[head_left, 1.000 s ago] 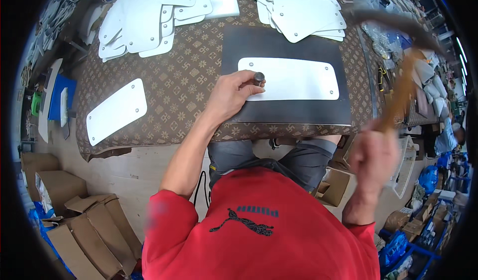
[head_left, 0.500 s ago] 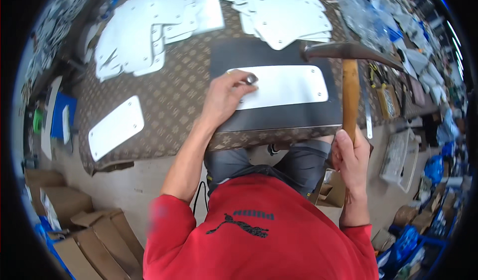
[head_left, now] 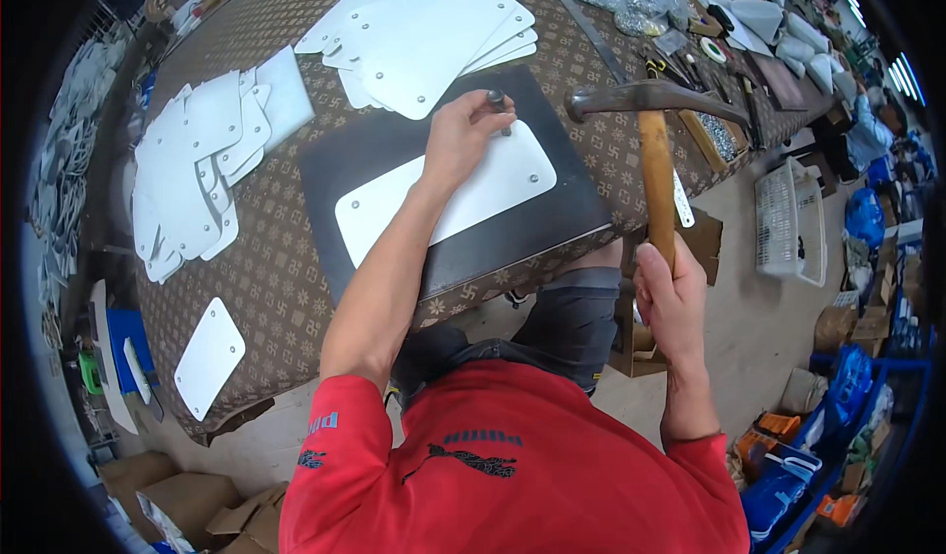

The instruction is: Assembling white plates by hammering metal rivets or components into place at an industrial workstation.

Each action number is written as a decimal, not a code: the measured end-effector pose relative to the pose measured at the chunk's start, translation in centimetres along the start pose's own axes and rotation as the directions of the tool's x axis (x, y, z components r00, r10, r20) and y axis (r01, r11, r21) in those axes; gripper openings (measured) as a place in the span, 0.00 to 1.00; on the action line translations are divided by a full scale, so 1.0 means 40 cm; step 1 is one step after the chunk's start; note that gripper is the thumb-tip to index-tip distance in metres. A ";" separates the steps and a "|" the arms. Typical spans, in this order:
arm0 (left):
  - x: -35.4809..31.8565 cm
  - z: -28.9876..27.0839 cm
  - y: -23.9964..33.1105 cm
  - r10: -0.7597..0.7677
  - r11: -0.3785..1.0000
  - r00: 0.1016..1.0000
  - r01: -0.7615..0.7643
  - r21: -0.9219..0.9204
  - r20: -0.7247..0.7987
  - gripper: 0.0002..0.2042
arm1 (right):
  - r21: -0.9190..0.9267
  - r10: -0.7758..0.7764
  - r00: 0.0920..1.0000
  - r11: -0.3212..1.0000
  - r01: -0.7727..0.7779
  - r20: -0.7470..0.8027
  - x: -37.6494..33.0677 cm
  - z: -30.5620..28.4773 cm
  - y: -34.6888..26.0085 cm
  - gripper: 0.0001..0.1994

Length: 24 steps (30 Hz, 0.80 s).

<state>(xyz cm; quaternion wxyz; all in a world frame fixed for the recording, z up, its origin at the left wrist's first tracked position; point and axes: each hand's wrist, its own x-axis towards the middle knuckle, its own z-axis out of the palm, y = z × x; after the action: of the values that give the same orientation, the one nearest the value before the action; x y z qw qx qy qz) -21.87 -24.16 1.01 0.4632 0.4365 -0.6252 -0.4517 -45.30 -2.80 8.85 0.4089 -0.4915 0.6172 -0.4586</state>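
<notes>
My left hand point(head_left: 459, 138) pinches a short dark metal punch point(head_left: 496, 98) and stands it on the far right corner of a white panel point(head_left: 478, 195). The panel has rounded corners and small metal rivets near them. It lies on a black board point(head_left: 379, 156) on the table; my left forearm crosses over it and hides part of it. In my right hand point(head_left: 674, 296) is a hammer point(head_left: 656, 165), gripped low on its wooden handle. Its dark head is raised to the right of the panel, apart from the punch.
Stacks of white panels lie at the back point(head_left: 434, 32) and left point(head_left: 192, 160); a single panel point(head_left: 210, 357) rests near the front left edge. A box of small metal parts point(head_left: 714, 138) and hand tools sit at right. A white basket point(head_left: 791, 221) stands on the floor.
My left hand has carried the punch from the panel's left end to its far right corner. The hammer remains raised in my right hand. The whole view has turned.
</notes>
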 end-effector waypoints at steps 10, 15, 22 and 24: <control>-0.004 0.026 -0.024 0.012 0.994 1.000 -0.014 0.109 0.018 0.10 | 0.269 -0.238 0.953 0.921 0.283 -0.189 0.077 -0.044 -0.198 0.09; -0.012 0.035 -0.019 0.099 0.945 0.995 -0.104 0.312 0.031 0.09 | -0.606 -0.436 0.885 0.664 0.438 0.162 0.206 -0.003 0.028 0.13; -0.029 0.015 0.026 0.038 0.998 0.997 -0.042 0.054 0.067 0.08 | -0.090 0.094 0.995 0.991 -0.097 -0.042 0.072 -0.038 -0.036 0.14; -0.060 0.022 0.050 -0.016 0.999 0.996 0.020 -0.045 0.083 0.08 | 0.028 0.133 0.990 0.991 -0.132 -0.050 0.046 -0.052 -0.041 0.13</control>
<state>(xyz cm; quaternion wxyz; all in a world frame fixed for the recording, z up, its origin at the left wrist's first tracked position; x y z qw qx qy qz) -22.52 -21.29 2.34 0.4426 0.4124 -0.6295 -0.4875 -47.23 -4.42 10.86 0.4285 -0.4323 0.6530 -0.4506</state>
